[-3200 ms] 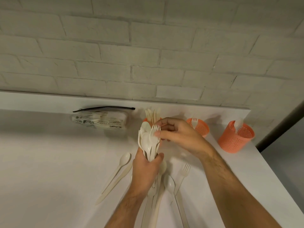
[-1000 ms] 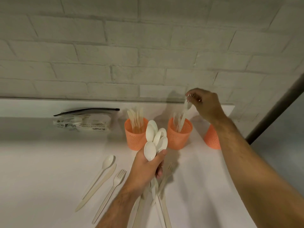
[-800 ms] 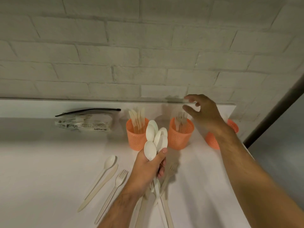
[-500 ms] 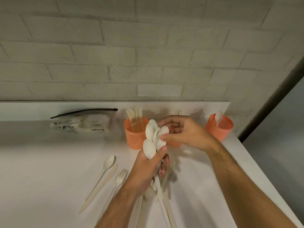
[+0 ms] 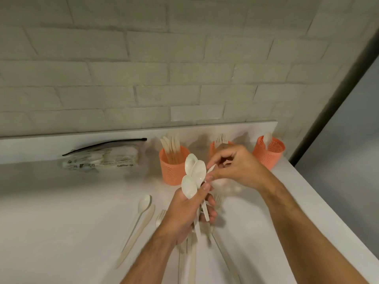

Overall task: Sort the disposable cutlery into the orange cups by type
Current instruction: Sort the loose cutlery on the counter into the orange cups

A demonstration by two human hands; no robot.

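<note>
My left hand point(image 5: 187, 214) grips a bunch of white spoons point(image 5: 193, 175) upright, bowls up, over the white table. My right hand point(image 5: 238, 167) pinches one spoon at the top right of that bunch. Three orange mesh cups stand at the back: the left cup point(image 5: 174, 167) holds knives, the middle cup point(image 5: 217, 147), partly hidden behind my right hand, holds forks, and the right cup point(image 5: 268, 153) holds one spoon.
Loose on the table lie a spoon point(image 5: 141, 212), a knife point(image 5: 136, 234) and a fork point(image 5: 160, 217) left of my left hand, with more cutlery point(image 5: 225, 261) below it. A plastic bag point(image 5: 100, 160) lies at the back left. The table edge point(image 5: 320, 203) runs along the right.
My right hand let go of a fork over the middle cup, came back to the bunch in my left hand, and now pinches a spoon there. The view tilted down slightly.
</note>
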